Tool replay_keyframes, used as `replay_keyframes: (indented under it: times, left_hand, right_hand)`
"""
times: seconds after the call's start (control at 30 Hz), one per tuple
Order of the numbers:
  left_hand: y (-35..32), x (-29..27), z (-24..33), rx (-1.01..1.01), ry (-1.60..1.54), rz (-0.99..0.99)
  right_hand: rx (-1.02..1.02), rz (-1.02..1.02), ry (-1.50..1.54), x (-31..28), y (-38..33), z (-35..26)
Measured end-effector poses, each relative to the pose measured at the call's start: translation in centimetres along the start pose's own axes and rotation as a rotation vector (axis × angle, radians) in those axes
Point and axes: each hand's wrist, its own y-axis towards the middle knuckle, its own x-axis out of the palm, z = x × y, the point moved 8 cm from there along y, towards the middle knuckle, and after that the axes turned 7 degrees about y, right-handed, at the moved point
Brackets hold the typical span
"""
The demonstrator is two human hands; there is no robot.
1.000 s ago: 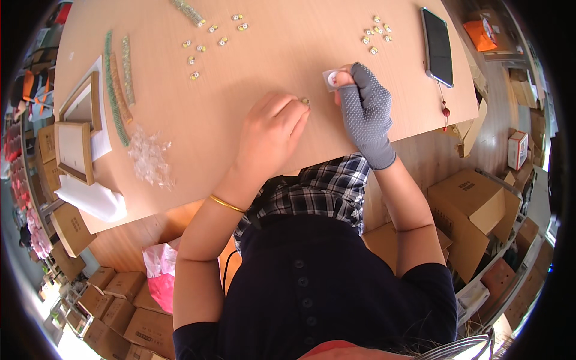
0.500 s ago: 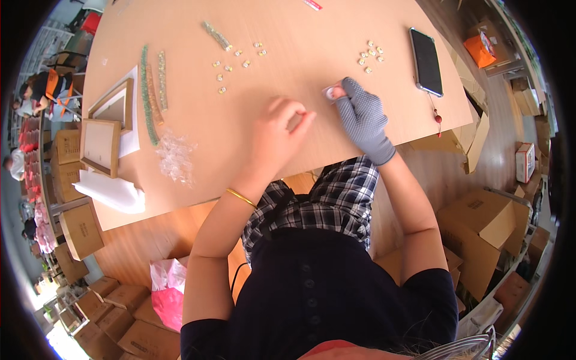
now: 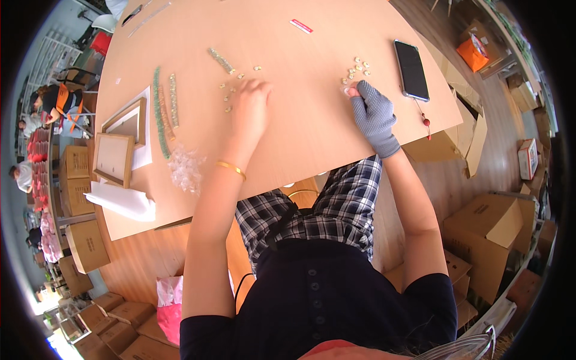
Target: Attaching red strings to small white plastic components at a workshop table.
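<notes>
My left hand is bare, with a gold bracelet at the wrist. It reaches over a loose group of small pale yellow pieces on the table; its fingers are bent, with the tips hidden under the knuckles. My right hand wears a grey dotted glove that leaves the thumb tip bare. Its fingers are closed, and a small whitish piece shows at the thumb. Just beyond it lies a second cluster of small pale yellow pieces. A clear strip of similar pieces rests past my left hand.
On the left lie green, tan and clear strips, crumpled clear plastic scraps, two wooden frames and a white folded sheet. A phone with a beaded cord lies right. Open cardboard boxes stand beside me.
My left hand has moved forward and left, onto the left group of pieces. My right hand has come closer to the right cluster, still holding the whitish piece. The view has shifted slightly.
</notes>
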Motion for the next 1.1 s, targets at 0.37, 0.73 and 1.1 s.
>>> replay_keyframes:
  times: [0.37, 0.73, 1.1]
  left_hand:
    - [-7.2, -2.5, 6.3, -0.106, -0.201, -0.05]
    - [-7.4, -2.4, 6.3, -0.025, -0.256, 0.033]
    - [-7.2, -2.3, 6.6, 0.003, -0.295, 0.015]
  right_hand:
    - [0.037, -0.321, 0.048, 4.9, -3.3, -5.2]
    - [0.008, -0.382, -0.022, 6.7, -3.1, -5.4]
    - [0.133, -0.452, -0.046, 7.1, -3.2, -5.7]
